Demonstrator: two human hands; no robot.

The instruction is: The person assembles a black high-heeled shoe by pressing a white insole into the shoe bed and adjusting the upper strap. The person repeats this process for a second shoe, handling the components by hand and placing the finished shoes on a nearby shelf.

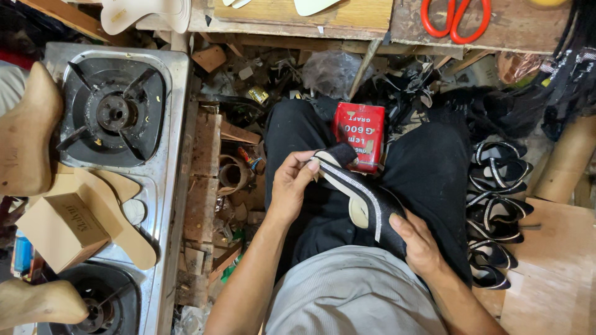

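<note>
Lying at 12 o'clock of the shoe upper: red tin [359, 128]; at 3 o'clock, stacked black sandals [496, 205]; at 9 o'clock, gas stove [118, 111]. Resting over the lap, black shoe upper [363, 198] with sparkling silver strip, cream lining showing. Gripping it, left hand [292, 183] fingers at toe, right hand [419, 242] fingers at heel.

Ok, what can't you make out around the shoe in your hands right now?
Head view only:
- Shoe: heel end hidden under right hand.
- Left hand: fingertips hidden behind the toe end.
- Red can: bottom hidden by the shoe.
- Orange scissors: blades cut off by the top edge.
</note>
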